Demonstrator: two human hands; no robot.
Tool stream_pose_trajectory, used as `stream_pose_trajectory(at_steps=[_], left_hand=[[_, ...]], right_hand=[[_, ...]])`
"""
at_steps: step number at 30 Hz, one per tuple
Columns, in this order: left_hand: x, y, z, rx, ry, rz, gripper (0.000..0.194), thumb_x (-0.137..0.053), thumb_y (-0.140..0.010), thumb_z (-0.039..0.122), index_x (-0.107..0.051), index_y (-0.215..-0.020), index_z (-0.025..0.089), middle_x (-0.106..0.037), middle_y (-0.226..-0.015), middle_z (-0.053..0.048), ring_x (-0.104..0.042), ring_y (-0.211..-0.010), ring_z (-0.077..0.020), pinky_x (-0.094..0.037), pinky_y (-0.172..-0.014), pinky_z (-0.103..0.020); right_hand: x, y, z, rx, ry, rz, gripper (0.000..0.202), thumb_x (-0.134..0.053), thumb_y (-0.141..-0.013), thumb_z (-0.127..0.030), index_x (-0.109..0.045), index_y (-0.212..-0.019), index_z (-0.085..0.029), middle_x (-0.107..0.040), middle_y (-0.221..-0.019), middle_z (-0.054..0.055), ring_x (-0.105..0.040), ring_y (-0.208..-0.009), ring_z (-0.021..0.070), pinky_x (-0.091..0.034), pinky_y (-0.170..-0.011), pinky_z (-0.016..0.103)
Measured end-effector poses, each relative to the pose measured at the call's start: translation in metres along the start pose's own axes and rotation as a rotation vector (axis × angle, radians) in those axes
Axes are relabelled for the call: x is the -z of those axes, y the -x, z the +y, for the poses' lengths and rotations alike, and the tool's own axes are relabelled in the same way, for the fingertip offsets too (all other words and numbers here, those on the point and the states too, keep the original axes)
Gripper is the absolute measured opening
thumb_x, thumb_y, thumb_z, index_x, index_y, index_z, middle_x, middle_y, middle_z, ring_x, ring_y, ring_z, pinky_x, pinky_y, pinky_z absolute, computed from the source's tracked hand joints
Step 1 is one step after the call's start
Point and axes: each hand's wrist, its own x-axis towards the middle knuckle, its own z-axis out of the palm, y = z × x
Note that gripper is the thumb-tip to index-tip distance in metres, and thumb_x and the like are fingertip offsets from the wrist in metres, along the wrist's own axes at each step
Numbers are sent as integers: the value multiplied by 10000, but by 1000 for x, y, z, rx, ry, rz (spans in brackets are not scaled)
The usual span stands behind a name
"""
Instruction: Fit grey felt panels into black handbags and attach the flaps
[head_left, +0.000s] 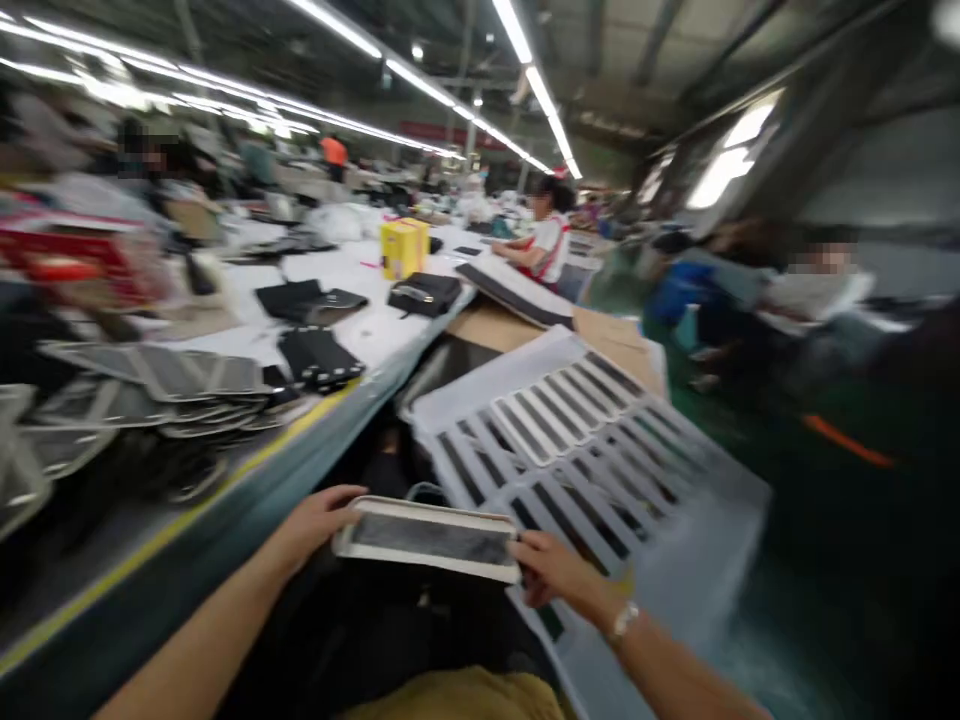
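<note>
A rectangular grey mesh panel with cream edging point(435, 545) is held level above my lap. My left hand point(319, 530) pinches its left end, while the fingers of my right hand point(551, 570) are closed on its right end. Just beyond the panel and to the right lies a pale sheet with rows of long slots point(705, 510). On that sheet rest several cream-edged strips point(551, 410) side by side. Motion blur softens the finer details.
Along the left runs a long white table point(247, 290) with a yellow-striped edge. It bears a pile of cream-edged mesh pieces point(165, 375), black pouches point(319, 355) and a yellow box point(405, 248). A co-worker point(551, 245) sits ahead; other people are at the right.
</note>
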Motion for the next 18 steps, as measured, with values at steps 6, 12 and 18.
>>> stream_pose_trajectory(at_steps=[6, 12, 18], left_hand=[[39, 10, -24, 89, -104, 26, 394, -476, -804, 356, -633, -1055, 97, -699, -942, -80, -644, -847, -204, -503, -727, -280], [44, -15, 4, 15, -399, -73, 225, -543, -666, 244, -702, -787, 142, -669, -851, -64, -600, -846, -222, -456, -788, -301], [56, -57, 13, 204, -562, -434, 273, -569, -563, 159, -684, -811, 151, -637, -674, -3, -611, -608, -164, -499, -575, -250]], right_hand=[[6, -37, 9, -20, -5, -52, 436, -544, -726, -571, -341, -616, -201, -404, -464, -83, -429, -353, 53, -342, -398, 180], [5, -32, 2, -121, -58, -37, 446, -580, -678, -580, -351, -610, -203, -402, -471, -80, -433, -364, 62, -362, -423, 201], [6, -34, -9, -173, 36, -79, 405, -534, -730, -553, -353, -643, -202, -427, -484, -74, -490, -385, 76, -357, -428, 190]])
